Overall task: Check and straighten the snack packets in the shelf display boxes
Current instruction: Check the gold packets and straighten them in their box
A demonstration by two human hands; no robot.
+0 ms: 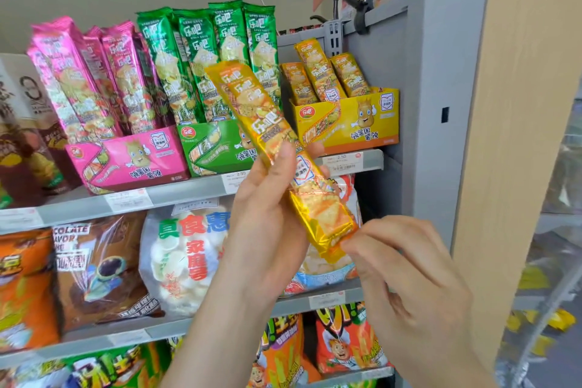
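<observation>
Yellow foil snack packet (267, 123) is held tilted before the shelf (189, 190): the right hand (406, 277) pinches its lower end with curled fingers (356, 242), and the left hand (267, 224) grips its middle, thumb across the front. Behind, the pink box (132, 157), green box (214, 148) and yellow box (346, 123) sit on that shelf, packets standing inside.

yellow packet (274, 126): thin plastic film with a metallic gold sheen, very glossy, crinkled at the sealed lower end
pink packets (78, 82): the same shiny film, streaked with glare
green packets (201, 41): glossy film, smooth
display boxes (362, 126): printed cardboard, smooth, soft satin sheen
shelf edge (189, 190): grey, looks like painted metal, matt
price labels (129, 200): white paper, matt
clear bag (176, 264): transparent plastic, glossy, wrinkled
side panel (519, 104): pale wood-look board, smooth, matt
</observation>
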